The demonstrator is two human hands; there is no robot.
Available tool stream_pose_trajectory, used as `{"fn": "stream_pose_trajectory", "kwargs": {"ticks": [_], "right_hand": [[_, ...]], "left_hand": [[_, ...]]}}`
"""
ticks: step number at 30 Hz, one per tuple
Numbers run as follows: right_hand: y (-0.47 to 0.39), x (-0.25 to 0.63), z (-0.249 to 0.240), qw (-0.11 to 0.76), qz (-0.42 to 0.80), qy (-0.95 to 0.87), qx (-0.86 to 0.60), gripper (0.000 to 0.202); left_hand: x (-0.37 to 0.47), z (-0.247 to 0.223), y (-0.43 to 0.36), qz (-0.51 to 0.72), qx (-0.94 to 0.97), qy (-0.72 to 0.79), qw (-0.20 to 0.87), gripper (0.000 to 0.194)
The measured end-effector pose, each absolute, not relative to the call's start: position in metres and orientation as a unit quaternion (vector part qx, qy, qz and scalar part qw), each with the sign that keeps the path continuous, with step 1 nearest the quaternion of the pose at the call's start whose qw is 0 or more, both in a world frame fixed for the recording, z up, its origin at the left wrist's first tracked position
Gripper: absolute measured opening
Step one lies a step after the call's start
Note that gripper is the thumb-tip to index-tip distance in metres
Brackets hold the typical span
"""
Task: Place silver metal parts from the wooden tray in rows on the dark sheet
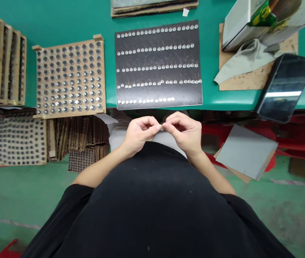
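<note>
My left hand (139, 134) and my right hand (186, 130) meet just below the table's front edge, above my lap. Their fingertips pinch a tiny metal part (162, 128) between them; its shape is too small to tell. On the green table right in front lies a dark board (158, 96) with several rows of small silver discs (158, 66). Left of it stands a wooden tray (70, 113) whose grid of holes holds several small round parts.
Wooden racks (3, 57) stand at the far left. A black phone (285, 87) overhangs the table edge at right, beside a grey cloth (245, 57) on a cardboard sheet and a box (249, 21). More filled trays (20, 139) sit below the table; red stools and a grey sheet (246, 150) lie at lower right.
</note>
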State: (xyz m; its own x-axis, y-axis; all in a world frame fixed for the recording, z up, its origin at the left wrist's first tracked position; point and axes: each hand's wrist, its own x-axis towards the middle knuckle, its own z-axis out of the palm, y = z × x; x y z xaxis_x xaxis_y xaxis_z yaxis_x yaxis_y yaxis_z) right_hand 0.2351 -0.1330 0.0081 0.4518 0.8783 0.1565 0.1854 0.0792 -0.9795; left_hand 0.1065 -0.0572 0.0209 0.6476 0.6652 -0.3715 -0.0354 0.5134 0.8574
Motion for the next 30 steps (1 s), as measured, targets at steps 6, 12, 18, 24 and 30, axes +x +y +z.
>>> {"fn": "stream_pose_trajectory", "kwargs": {"ticks": [6, 12, 18, 24, 30], "right_hand": [[-0.135, 0.235, -0.002, 0.554, 0.222, -0.453, -0.662, 0.030], [-0.141, 0.240, -0.017, 0.502, 0.314, -0.462, -0.661, 0.046], [-0.144, 0.242, -0.036, 0.484, 0.290, -0.540, -0.625, 0.023], [-0.142, 0.238, -0.036, 0.476, 0.235, -0.566, -0.631, 0.016], [-0.138, 0.248, -0.017, 0.512, 0.205, -0.516, -0.655, 0.041]], "left_hand": [[0.107, 0.017, -0.058, 0.230, 0.440, 0.360, 0.790, 0.040], [0.086, 0.027, -0.028, 0.196, 0.539, 0.348, 0.742, 0.032], [0.035, 0.032, 0.075, 0.322, 0.626, 0.499, 0.505, 0.015], [0.032, 0.016, 0.149, 0.274, 0.671, 0.595, 0.347, 0.023], [0.052, 0.018, 0.147, 0.329, 0.678, 0.600, 0.270, 0.035]]}}
